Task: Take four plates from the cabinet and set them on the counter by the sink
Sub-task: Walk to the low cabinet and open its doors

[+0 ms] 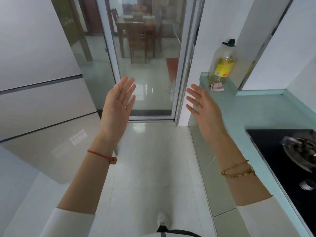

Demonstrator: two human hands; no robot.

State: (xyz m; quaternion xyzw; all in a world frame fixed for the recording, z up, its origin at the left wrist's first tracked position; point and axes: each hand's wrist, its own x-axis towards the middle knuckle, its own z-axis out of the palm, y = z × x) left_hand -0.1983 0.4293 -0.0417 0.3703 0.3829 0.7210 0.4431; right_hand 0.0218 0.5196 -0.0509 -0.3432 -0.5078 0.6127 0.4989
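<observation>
My left hand (118, 101) is raised in front of me, palm turned inward, fingers apart and holding nothing. My right hand (203, 106) is held up at the same height, fingers spread, also holding nothing. Both hover over the pale tiled floor, in front of a glass sliding door. No plates, cabinet interior or sink are in view. A pale green counter (239, 110) runs along the right side, just right of my right hand.
A large oil bottle (224, 64) and a small pink cloth (216, 87) stand on the counter's far end. A black gas hob (290, 156) with a pan sits on the counter at right. Glossy grey panels (42, 106) line the left. A dining table shows beyond the glass door (147, 53).
</observation>
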